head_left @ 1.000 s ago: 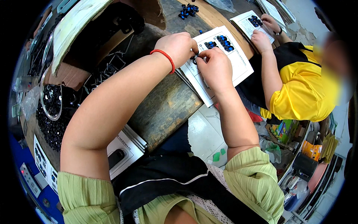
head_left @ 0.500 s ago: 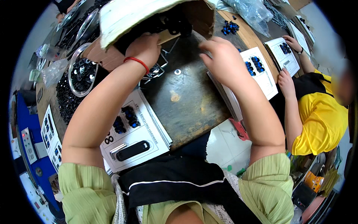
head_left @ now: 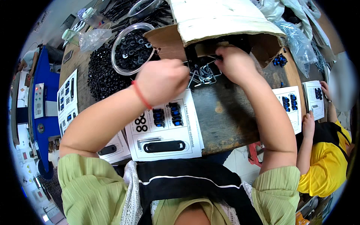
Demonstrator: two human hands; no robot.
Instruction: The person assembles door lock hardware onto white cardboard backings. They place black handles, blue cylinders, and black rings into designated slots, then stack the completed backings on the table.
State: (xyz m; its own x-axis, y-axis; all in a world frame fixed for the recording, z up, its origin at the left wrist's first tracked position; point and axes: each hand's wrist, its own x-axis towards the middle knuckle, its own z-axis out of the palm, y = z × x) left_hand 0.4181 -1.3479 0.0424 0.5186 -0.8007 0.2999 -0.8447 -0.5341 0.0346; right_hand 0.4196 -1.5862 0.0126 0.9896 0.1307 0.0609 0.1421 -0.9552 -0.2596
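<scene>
A cardboard box (head_left: pixel 228 18) lies tipped toward me on the worktable, with dark parts in its shadowed mouth. My right hand (head_left: pixel 237 64) is at that opening, thumb and fingers pinched by a small dark item I cannot make out. Below the box's mouth lies a pile of bent silver metal pins (head_left: pixel 204 75). My left hand (head_left: pixel 162 81), a red band at its wrist, is curled closed above the top of a printed sheet stack (head_left: pixel 193 144). Its fingertips are turned away, so its contents are hidden. Pictures of hardware cover the sheet.
Left of the box stands a clear round tub (head_left: pixel 113 56) of black washers, beside a heap of small black parts (head_left: pixel 99 77). Further sheets (head_left: pixel 290 92) lie at the right, where a co-worker in a yellow shirt (head_left: pixel 326 161) sits. Clear plastic bags (head_left: pixel 298 41) lie beyond the box.
My left hand has drawn back from the box's mouth toward me, over the sheets. My right hand has moved into the opening. The view has swung left, shifting the scene rightward.
</scene>
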